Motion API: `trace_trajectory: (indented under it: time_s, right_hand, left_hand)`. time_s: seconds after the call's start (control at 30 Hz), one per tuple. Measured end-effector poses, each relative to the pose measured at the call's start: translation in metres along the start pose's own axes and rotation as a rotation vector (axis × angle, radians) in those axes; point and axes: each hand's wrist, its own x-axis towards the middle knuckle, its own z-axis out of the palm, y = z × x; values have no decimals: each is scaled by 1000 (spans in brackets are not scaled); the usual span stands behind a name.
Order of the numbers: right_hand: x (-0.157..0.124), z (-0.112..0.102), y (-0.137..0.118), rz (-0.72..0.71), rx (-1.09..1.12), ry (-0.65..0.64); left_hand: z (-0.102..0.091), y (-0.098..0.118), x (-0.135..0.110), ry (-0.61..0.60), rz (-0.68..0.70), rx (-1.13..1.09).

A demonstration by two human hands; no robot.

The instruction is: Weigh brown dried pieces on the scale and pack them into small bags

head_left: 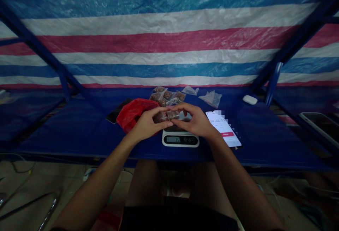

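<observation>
My left hand (143, 124) and my right hand (192, 120) meet above a white digital kitchen scale (180, 140), and their fingertips pinch a small clear plastic bag of brown pieces (166, 116) from either side. The bag is held just over the scale's platform, and my fingers partly hide it. A crumpled red plastic bag (134, 113) lies against my left hand. Several similar filled bags (166, 96) are heaped behind my hands.
The blue tabletop (79, 132) also holds a dark phone (118, 111), a white phone showing a timer (224, 128), loose clear bags (210, 98) and a white earbud case (249, 99). Blue metal frame bars and a striped tarp (169, 44) stand behind.
</observation>
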Motion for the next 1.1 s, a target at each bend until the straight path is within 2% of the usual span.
trace_trajectory:
  time_s: [0.2, 0.57, 0.8, 0.93, 1.1]
  right_hand:
    - [11, -9, -15, -91, -34, -38]
    - [44, -18, -53, -174, -76, -82]
    - [47, -21, -47, -160, -24, -100]
    - [45, -25, -43, -137, 4, -132]
    - [39, -28, -25, -21, 116, -14]
  left_hand:
    - [0, 1, -1, 22, 6, -77]
    - [1, 14, 1, 151, 56, -197]
    - [2, 18, 7, 193, 77, -224]
    - [2, 14, 7, 172, 68, -205]
    - [1, 6, 11, 193, 70, -202]
